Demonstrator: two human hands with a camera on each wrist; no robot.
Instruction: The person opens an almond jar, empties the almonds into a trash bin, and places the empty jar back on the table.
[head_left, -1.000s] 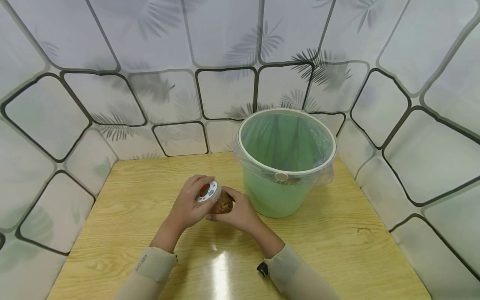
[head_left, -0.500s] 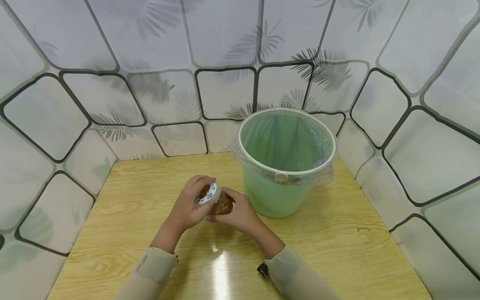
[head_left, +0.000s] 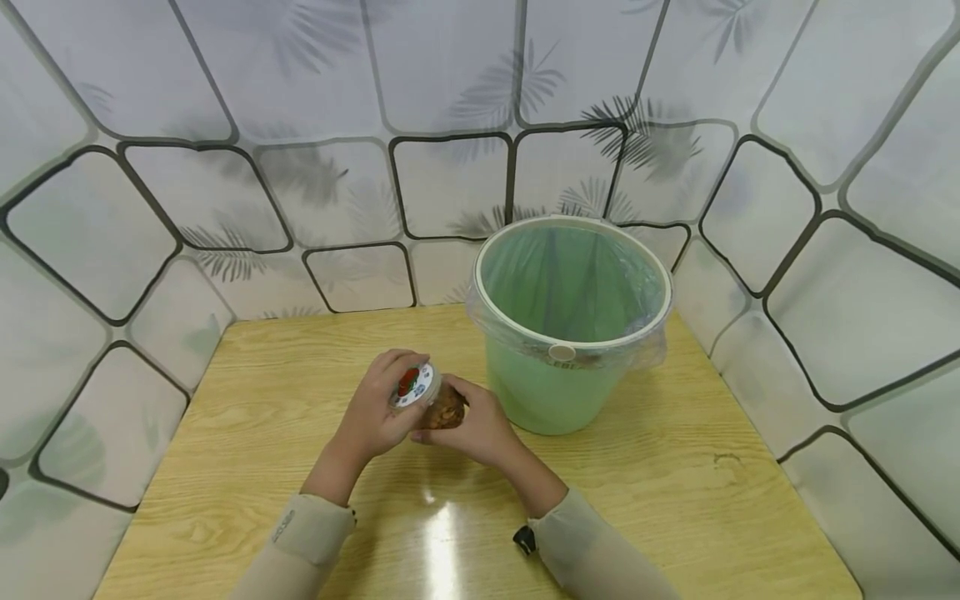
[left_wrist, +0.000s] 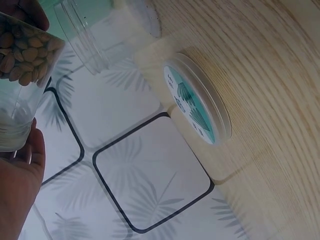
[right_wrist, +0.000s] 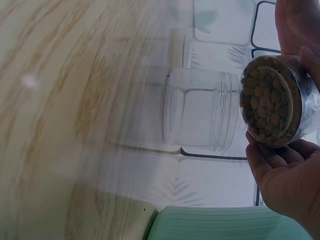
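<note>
A jar of almonds (head_left: 446,408) is tilted between both hands, its white lid (head_left: 414,386) with a red picture facing up and left. My left hand (head_left: 377,408) grips it around the lid end, thumb along the near side. My right hand (head_left: 475,423) holds the lower body, covering part of it. Almonds show through the wall of the jar (left_wrist: 25,55) in the left wrist view. From the right wrist, the jar's round base (right_wrist: 270,102) faces the camera, with right-hand fingers (right_wrist: 260,162) beneath it.
A green bucket (head_left: 555,400) lined with a clear bag stands right of the hands on the wooden table (head_left: 300,342). Both wrist views include a clear jar (right_wrist: 200,107) on its wooden surface; the left shows a teal-and-white lid (left_wrist: 192,102). Patterned walls (head_left: 450,192) border the table.
</note>
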